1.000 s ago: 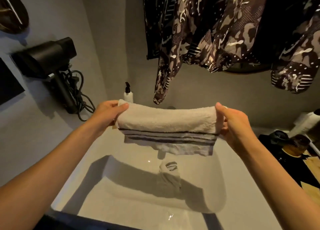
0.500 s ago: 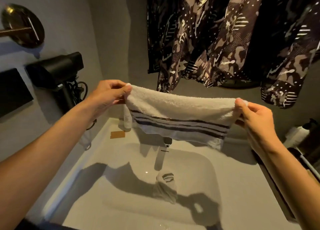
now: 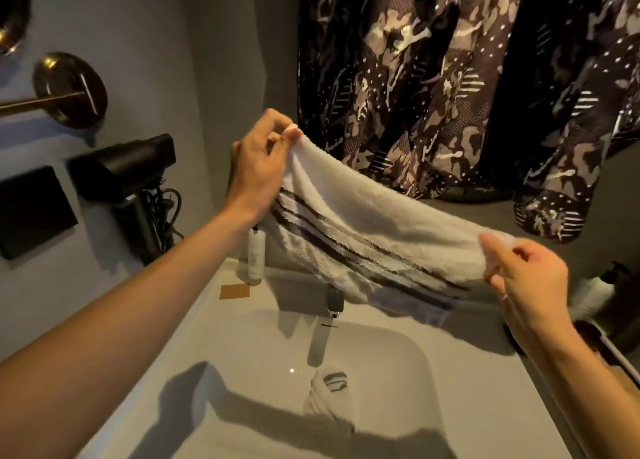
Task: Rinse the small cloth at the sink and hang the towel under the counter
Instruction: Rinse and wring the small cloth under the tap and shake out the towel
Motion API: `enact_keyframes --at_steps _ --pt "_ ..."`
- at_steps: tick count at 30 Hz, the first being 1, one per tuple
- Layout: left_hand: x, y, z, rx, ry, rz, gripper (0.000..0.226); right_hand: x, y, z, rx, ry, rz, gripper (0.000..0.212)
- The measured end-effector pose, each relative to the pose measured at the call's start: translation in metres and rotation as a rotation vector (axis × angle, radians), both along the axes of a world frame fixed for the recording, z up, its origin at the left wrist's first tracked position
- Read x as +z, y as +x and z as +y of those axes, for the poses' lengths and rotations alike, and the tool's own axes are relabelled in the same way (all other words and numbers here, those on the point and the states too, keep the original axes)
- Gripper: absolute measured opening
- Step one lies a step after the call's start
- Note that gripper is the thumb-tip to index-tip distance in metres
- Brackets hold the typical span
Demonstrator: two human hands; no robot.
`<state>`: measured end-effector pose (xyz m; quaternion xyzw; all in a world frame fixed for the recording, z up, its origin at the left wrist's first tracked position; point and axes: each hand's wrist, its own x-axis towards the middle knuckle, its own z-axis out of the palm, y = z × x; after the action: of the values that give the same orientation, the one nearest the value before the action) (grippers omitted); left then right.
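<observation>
A white towel (image 3: 377, 230) with dark stripes is stretched in the air above the white sink (image 3: 221, 348). My left hand (image 3: 258, 166) pinches its upper left corner, raised high. My right hand (image 3: 526, 278) pinches the right corner, lower down, so the towel slopes down to the right. A small white cloth (image 3: 330, 396) with dark stripes lies bunched in the basin, below the faucet (image 3: 334, 301). No water is visibly running.
A black hair dryer (image 3: 124, 168) with coiled cord hangs on the left wall. A white bottle (image 3: 256, 256) stands at the sink's back left corner. Dark patterned garments (image 3: 433, 78) hang behind the sink. Dark items (image 3: 609, 292) sit at the right counter edge.
Both hands lifted the towel upward; my left hand rose higher than the right, tilting the towel. The view tipped up toward the wall. The small cloth stayed in the basin.
</observation>
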<state>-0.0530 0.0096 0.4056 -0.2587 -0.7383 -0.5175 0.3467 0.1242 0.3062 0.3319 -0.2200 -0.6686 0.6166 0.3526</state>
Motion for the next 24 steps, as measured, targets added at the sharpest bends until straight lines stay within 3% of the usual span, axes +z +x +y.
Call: enact_keyframes --at_steps 2,5,6,8,10,12,15,18,21,24 --pt "0.011 0.011 0.016 -0.031 -0.06 0.095 0.021 -0.015 0.008 -0.003 0.007 0.011 -0.116 0.029" --pt "0.029 0.026 0.041 -0.241 -0.209 0.153 0.021 -0.029 0.012 -0.006 0.024 0.083 -0.311 0.016" --pt "0.035 0.031 0.049 -0.336 -0.268 0.144 0.018 -0.03 0.013 -0.007 -0.017 0.123 -0.365 0.022" --pt "0.044 0.039 0.066 -0.514 -0.327 0.111 0.014 -0.033 0.015 -0.007 -0.156 0.217 -0.429 0.063" --pt "0.054 0.043 0.083 -0.632 -0.34 0.078 0.014 -0.03 0.015 -0.008 -0.179 0.34 -0.292 0.08" --pt "0.063 0.046 0.099 -0.747 -0.364 0.049 0.016 -0.017 0.01 -0.018 0.039 0.448 -0.094 0.069" --pt "0.068 0.045 0.123 -0.861 -0.441 -0.003 0.009 0.007 -0.014 -0.043 0.478 0.317 -0.003 0.038" --pt "0.054 0.021 0.123 -0.76 -0.423 -0.105 0.009 0.01 -0.028 -0.063 0.546 0.126 0.003 0.01" --pt "-0.001 -0.016 0.106 -0.461 -0.33 -0.396 0.026 0.004 -0.036 -0.078 0.473 -0.015 -0.055 0.014" --pt "-0.092 -0.02 0.086 -0.399 0.01 -1.045 0.038 -0.013 -0.044 -0.089 0.335 -0.018 -0.124 0.018"
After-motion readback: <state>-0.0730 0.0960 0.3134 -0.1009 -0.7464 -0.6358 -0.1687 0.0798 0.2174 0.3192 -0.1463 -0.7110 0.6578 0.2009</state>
